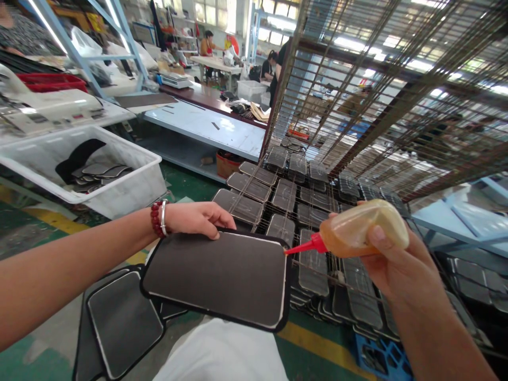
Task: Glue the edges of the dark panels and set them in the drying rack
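Wire rack behind bottle and panel

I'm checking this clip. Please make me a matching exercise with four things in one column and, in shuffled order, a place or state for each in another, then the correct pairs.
Things:
1. Squeeze bottle
2. White bin
3. Red bead bracelet
4. Centre dark panel

Places or states:
A. Worn beside a silver bangle
B. Held along its far edge by the left hand
C. At the left of the picture, with dark pieces inside
D. In the right hand, red nozzle pointing left

Pairs: 1-D, 2-C, 3-A, 4-B
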`<state>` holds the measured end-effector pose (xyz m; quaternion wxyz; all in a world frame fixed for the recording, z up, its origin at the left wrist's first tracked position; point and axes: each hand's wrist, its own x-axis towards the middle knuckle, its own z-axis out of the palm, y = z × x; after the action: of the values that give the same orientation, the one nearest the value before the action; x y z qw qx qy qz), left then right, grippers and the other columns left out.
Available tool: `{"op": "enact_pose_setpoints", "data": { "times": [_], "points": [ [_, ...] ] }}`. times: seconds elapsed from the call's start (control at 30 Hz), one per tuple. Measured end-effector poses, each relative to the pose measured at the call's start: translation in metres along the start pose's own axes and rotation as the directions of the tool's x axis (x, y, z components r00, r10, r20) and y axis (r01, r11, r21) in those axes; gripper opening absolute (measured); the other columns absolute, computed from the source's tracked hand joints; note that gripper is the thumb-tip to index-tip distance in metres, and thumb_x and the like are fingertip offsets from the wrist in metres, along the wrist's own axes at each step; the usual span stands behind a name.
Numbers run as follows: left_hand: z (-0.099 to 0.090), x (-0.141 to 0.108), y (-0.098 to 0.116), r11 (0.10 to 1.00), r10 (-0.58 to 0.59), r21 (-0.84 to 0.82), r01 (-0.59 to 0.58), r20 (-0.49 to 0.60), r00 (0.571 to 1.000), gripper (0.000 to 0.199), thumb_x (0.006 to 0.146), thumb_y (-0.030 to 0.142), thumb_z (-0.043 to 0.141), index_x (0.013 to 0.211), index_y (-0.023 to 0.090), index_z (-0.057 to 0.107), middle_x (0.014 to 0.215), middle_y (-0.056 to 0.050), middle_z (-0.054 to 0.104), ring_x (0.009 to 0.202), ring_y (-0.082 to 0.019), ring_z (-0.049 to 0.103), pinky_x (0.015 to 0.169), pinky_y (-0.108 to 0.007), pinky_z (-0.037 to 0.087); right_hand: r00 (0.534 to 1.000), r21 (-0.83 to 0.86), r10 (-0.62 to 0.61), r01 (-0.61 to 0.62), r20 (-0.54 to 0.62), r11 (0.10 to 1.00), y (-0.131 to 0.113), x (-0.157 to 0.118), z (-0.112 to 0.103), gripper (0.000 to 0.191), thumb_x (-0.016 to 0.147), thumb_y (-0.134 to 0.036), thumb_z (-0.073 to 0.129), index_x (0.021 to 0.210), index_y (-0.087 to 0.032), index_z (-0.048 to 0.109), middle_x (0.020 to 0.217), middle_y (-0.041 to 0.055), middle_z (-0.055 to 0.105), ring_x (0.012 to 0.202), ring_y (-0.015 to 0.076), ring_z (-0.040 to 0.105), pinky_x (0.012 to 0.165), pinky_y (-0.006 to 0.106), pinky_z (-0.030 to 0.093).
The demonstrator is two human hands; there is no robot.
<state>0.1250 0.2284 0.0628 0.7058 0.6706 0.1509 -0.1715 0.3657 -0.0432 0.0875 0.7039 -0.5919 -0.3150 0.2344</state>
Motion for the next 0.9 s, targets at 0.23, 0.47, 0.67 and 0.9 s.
{"op": "enact_pose_setpoints", "data": {
  "times": [0.23, 0.47, 0.67, 0.9],
  "points": [
    [-0.004, 0.001, -0.004, 0.998, 0.001, -0.066, -0.002, -0.009, 1.0, 0.031, 0.065, 0.013, 0.069, 0.095, 0.015, 0.076, 0.084, -0.006, 0.075, 0.071, -0.022, 0.07, 0.064, -0.026, 0.055, 1.0, 0.015, 0.01, -0.009, -0.017, 1.0, -0.002, -0.014, 0.0, 0.05, 0.077, -0.038, 0.075, 0.12, -0.018, 0.06, 0.104, 0.0177, 0.07, 0.096, 0.0337, 0.068, 0.08, 0.042, 0.059],
    [-0.008, 0.002, -0.011, 0.982, 0.007, -0.186, -0.018, -0.061, 0.998, 0.031, 0.062, 0.011, 0.07, 0.092, 0.014, 0.075, 0.084, -0.008, 0.076, 0.075, -0.024, 0.072, 0.068, -0.03, 0.057, 0.999, 0.015, 0.044, -0.043, -0.024, 0.999, -0.005, -0.027, 0.002, 0.048, 0.077, -0.04, 0.073, 0.119, -0.021, 0.06, 0.104, 0.017, 0.07, 0.1, 0.0348, 0.067, 0.082, 0.046, 0.058],
    [-0.012, 0.002, -0.018, 0.967, 0.018, -0.25, -0.043, -0.104, 0.994, 0.03, 0.063, 0.01, 0.069, 0.092, 0.014, 0.075, 0.09, -0.009, 0.076, 0.079, -0.024, 0.072, 0.069, -0.029, 0.057, 0.997, 0.038, 0.007, -0.004, -0.076, 0.999, 0.002, -0.029, -0.004, 0.049, 0.073, -0.039, 0.075, 0.118, -0.022, 0.063, 0.097, 0.0162, 0.071, 0.092, 0.0357, 0.069, 0.078, 0.05, 0.059],
    [-0.011, 0.007, -0.031, 0.91, 0.002, -0.405, -0.092, -0.217, 0.976, 0.033, 0.061, 0.009, 0.071, 0.093, 0.012, 0.074, 0.096, -0.012, 0.076, 0.072, -0.021, 0.071, 0.063, -0.027, 0.056, 0.986, 0.081, 0.018, -0.004, -0.168, 0.997, 0.014, -0.03, -0.012, 0.048, 0.078, -0.039, 0.073, 0.121, -0.022, 0.061, 0.104, 0.0154, 0.07, 0.098, 0.0335, 0.067, 0.085, 0.052, 0.057]
  ]
}}
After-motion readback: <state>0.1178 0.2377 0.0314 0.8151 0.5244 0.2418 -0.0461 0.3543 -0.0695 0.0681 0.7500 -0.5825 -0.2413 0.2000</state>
